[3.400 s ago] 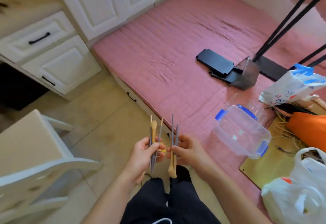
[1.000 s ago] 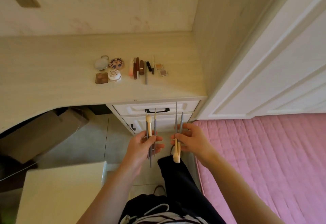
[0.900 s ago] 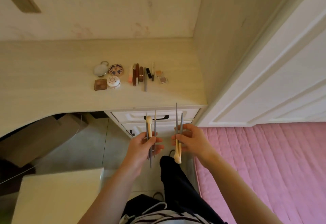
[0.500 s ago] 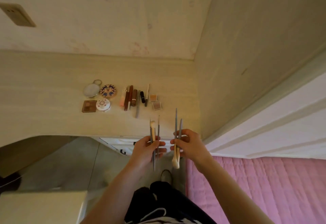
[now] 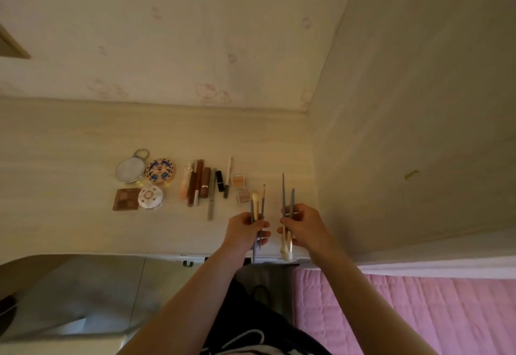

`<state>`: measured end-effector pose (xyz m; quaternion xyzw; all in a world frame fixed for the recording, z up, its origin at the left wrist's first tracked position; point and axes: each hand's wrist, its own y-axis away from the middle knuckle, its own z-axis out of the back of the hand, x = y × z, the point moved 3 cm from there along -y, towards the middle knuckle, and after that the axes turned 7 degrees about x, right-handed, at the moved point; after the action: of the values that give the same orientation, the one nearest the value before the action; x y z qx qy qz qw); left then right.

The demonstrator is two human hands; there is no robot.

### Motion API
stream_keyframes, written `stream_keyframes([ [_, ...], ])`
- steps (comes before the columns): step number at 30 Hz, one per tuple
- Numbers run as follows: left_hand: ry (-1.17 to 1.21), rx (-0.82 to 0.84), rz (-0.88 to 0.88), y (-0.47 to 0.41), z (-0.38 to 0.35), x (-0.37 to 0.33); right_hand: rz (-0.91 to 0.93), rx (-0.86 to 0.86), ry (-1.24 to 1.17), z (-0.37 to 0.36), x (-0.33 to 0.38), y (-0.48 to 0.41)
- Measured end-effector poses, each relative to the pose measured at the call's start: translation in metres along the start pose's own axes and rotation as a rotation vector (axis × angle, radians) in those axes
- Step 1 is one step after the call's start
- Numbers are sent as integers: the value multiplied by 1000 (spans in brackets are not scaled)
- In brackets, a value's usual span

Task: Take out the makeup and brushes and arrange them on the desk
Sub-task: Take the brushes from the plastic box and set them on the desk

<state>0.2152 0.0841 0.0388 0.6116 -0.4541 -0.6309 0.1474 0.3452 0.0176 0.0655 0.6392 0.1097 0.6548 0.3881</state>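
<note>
Holding two little bunches of brushes above the front of the worktop (image 5: 69, 159), I have both hands just right of the makeup (image 5: 201, 184) already laid out in its row. The fingers (image 5: 264, 224) of my left hand (image 5: 245, 229) are curled round the left bunch (image 5: 255, 204), pinching thin grey handles with one cream bristle head poking up. The fingers (image 5: 284, 229) of my right hand (image 5: 304, 226) pinch the right bunch (image 5: 287, 195) at mid-handle, grey tips pointing up and the soft cream heads hanging below my palm. None of the brushes touches the worktop yet.

I'd judge these to weigh almost nothing. They are light, stiff, slim sticks, smooth enough to slide against one another or roll once set down. The bristles are the soft, easily splayed part, so I'd hold by the handles, near the middle, and never by the heads. Laying them down one at a time looks wise to me, since a bunch let go together would likely scatter or knock the small square pans (image 5: 238, 181) at the end of the row. The bare strip between those pans and the side wall (image 5: 391, 131) seems the natural spot.
</note>
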Motion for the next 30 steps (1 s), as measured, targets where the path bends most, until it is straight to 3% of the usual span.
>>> stream_keyframes([
  [9, -72, 100, 71, -57, -21, -19, -87, -120, 119, 9, 9, -54],
  [26, -135, 11, 70, -110, -40, -27, -131, -233, 316, 19, 5, -117],
  [30, -274, 4, 23, -114, -36, -27, -118, -271, 341, 21, 5, -121],
])
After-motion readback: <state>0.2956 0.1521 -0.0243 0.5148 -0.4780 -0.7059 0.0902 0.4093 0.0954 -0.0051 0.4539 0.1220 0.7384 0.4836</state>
